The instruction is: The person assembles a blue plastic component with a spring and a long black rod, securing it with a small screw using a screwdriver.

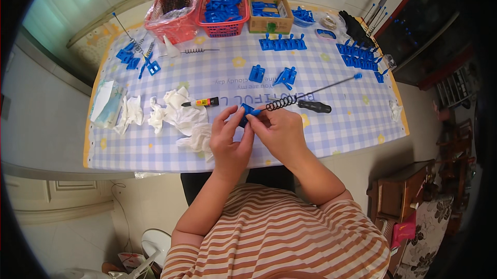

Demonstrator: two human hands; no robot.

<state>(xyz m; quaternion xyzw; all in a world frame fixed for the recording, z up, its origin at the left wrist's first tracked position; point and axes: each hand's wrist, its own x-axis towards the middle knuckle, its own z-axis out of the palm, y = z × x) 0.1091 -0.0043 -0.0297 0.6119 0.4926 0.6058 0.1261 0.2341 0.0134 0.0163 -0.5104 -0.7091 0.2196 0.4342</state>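
Observation:
My left hand (229, 136) and my right hand (279, 131) meet over the near edge of the checked table (336, 123). Between their fingertips sits a small blue plastic piece (247, 113). A thin metal rod with a black coil spring (282, 103) runs from that piece up to the right and ends in a blue tip (357, 76). My right fingers pinch the rod's near end where it meets the piece. A small glue tube (202, 102) lies just left of my left hand, beside crumpled white tissues (181, 116).
A black-handled tool (314, 106) lies right of my hands. Loose blue parts (282, 77) dot the table's middle, with rows at the back (282, 44) and right (357, 56). Far edge holds a pink basket of black rods (173, 12), a red basket (222, 12) and a cardboard box (269, 11).

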